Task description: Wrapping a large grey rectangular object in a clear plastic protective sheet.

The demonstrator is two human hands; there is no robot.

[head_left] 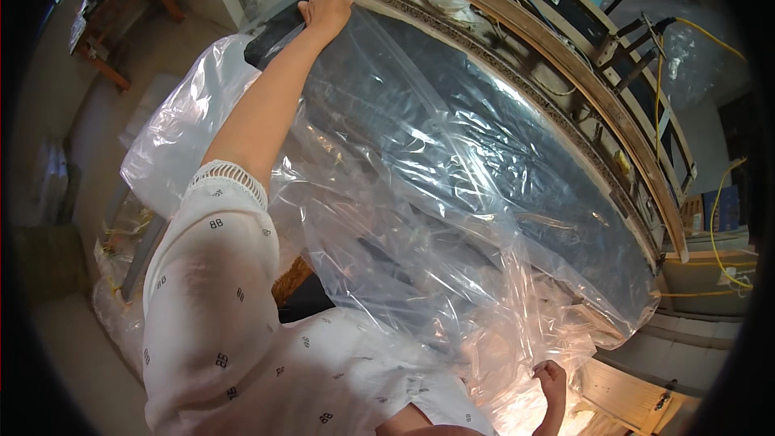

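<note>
A large clear plastic sheet (404,234) lies in loose, shiny folds over a dark upholstered furniture piece (484,129) with an exposed wooden frame. At the far left corner of that piece, my left hand (328,12) is closed on the sheet's edge, arm stretched far forward. My right hand (550,379) is low on the right, fingers curled in a pinch on gathered folds of the sheet. Between the hands the plastic is pulled into long creases. Its near part bunches against my white shirt.
A long wooden rail (565,48) with metal brackets runs along the far side. Yellow cords (714,218) hang at the right. More billowing plastic (190,113) bulges left of my arm. A wooden table (105,24) stands at the back left; a light wooden panel (622,400) lies lower right.
</note>
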